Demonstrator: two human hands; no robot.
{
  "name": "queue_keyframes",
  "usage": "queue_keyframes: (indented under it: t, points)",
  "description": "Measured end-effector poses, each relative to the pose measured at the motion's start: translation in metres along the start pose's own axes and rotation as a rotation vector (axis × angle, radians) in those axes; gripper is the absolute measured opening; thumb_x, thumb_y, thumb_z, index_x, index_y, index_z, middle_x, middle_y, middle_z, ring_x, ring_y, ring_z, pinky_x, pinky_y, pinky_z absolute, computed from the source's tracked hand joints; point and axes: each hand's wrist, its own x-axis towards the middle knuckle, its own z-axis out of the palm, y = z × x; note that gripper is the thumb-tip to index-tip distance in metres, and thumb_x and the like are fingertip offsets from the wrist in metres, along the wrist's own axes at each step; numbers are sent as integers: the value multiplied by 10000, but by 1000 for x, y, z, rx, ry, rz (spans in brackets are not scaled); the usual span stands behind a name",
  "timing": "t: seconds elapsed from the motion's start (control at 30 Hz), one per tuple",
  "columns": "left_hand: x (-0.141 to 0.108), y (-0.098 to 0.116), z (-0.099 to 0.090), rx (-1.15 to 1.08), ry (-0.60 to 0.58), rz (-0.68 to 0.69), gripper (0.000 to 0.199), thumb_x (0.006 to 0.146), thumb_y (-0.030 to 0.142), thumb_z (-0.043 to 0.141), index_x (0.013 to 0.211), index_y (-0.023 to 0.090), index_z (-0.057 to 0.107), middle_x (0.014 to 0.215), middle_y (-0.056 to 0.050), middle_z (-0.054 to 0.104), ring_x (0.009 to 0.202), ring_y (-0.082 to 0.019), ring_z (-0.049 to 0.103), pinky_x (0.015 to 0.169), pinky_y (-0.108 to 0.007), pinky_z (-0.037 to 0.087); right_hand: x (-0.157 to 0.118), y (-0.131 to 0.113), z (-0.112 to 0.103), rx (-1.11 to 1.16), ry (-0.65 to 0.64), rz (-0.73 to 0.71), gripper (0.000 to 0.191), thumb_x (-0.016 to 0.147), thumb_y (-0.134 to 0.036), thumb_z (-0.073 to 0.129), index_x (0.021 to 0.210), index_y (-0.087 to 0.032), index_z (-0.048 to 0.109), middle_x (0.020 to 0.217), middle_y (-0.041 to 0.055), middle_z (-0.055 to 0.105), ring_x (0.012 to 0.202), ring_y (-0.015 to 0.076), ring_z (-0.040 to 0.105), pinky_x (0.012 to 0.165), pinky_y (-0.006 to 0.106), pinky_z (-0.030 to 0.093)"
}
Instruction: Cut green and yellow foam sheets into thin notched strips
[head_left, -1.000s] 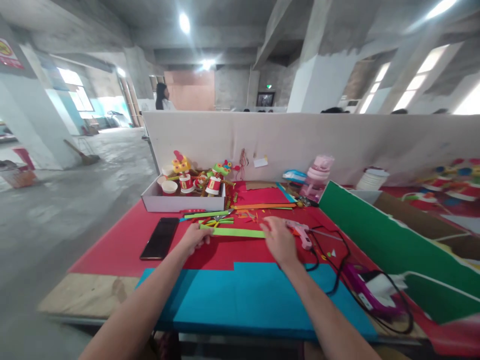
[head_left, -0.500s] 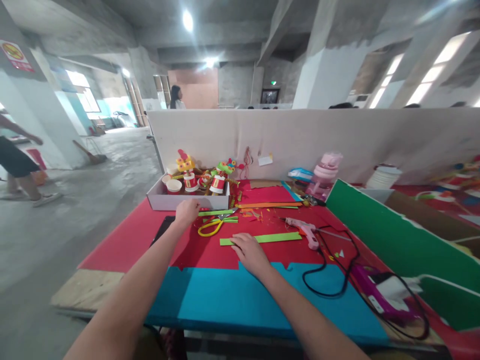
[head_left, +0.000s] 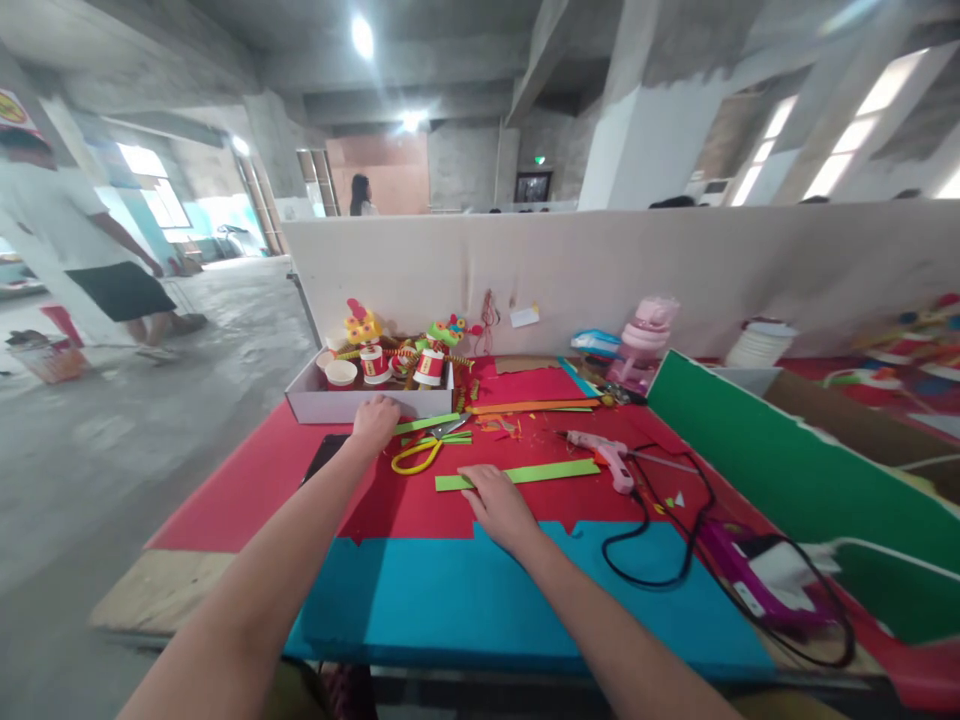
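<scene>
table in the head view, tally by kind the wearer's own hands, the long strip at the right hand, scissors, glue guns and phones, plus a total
Hands: 2 (left hand, right hand)
Long green strip: 1
Scissors: 1
Glue gun: 1
Phone, partly hidden: 1
Total: 6

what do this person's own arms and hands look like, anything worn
The left forearm and right forearm are bare, no sleeve showing. The left hand and right hand have no gloves, and no watch or bracelet shows. I cannot tell about rings.
</scene>
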Motion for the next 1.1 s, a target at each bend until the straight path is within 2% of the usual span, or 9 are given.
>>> queue_keyframes:
  t: [0.2, 0.33, 0.4, 0.53, 0.63, 0.7, 0.8, 0.93, 1.1]
  points:
    - [0, -5, 3, -39, -77, -21, 354, 870, 112, 392, 1170, 172, 569, 1026, -148, 662, 954, -246, 617, 801, -339, 450, 2, 4, 4, 10, 16, -18, 146, 900, -159, 500, 987, -166, 617, 1065, 98, 649, 1025, 211, 557, 896, 344, 444]
    - [-2, -15, 2, -117, -113, 22, 322, 798, 95, 484, 1079, 184, 612, 1153, -132, 596, 966, -235, 614, 796, -305, 455, 2, 5, 4, 0, 13, -4, 179, 907, -174, 500, 1049, -169, 609, 1071, 95, 647, 1026, 206, 554, 902, 345, 435]
    - [-7, -20, -1, -181, -86, 20, 288, 776, 103, 515, 1034, 174, 623, 1164, -138, 566, 960, -238, 610, 810, -307, 458, 2, 5, 4, -16, 13, 9, 221, 912, -204, 505, 1109, -171, 599, 1098, 103, 641, 1047, 211, 548, 913, 355, 426]
    - [-30, -26, -13, -341, 82, -86, 295, 805, 148, 515, 1097, 142, 555, 1128, -162, 546, 989, -255, 588, 842, -344, 463, 7, 3, 1, -65, 7, 18, 260, 913, -301, 531, 1123, -173, 614, 1112, 110, 638, 1053, 222, 543, 899, 358, 417]
    - [-56, -21, -14, -505, 165, -153, 333, 826, 149, 488, 1158, 149, 516, 1102, -143, 593, 1002, -251, 591, 856, -356, 464, 14, 3, 0, -141, -24, 70, 308, 872, -380, 592, 1114, -194, 631, 1100, 98, 633, 1029, 234, 542, 847, 358, 413]
    - [-74, -13, -11, -643, 164, -80, 400, 841, 169, 475, 1241, 180, 488, 1125, -104, 630, 1032, -233, 595, 881, -335, 459, 20, 3, -1, -174, -52, 97, 349, 825, -423, 645, 1101, -210, 644, 1092, 90, 630, 1023, 244, 539, 827, 357, 404]
    - [-93, 4, -5, -757, 152, -16, 390, 877, 289, 473, 1252, 206, 537, 1205, -90, 632, 1099, -235, 583, 918, -322, 447, 24, 2, -1, -179, -51, 106, 357, 801, -442, 670, 1083, -223, 655, 1078, 81, 626, 1015, 239, 535, 821, 349, 389]
    - [-101, 18, -8, -589, 89, -28, 388, 889, 342, 472, 1257, 269, 567, 1273, -69, 602, 1119, -249, 573, 911, -327, 444, 23, 0, 0, -174, -27, 97, 307, 822, -436, 650, 1060, -243, 662, 1030, 64, 618, 990, 224, 528, 808, 340, 374]
    - [-104, 21, -14, -316, 39, -48, 372, 900, 354, 452, 1250, 306, 567, 1233, -86, 615, 1106, -278, 559, 848, -360, 431, 21, 1, 1, -171, -22, 75, 287, 819, -418, 660, 1048, -246, 663, 1019, 61, 611, 985, 222, 524, 810, 343, 368]
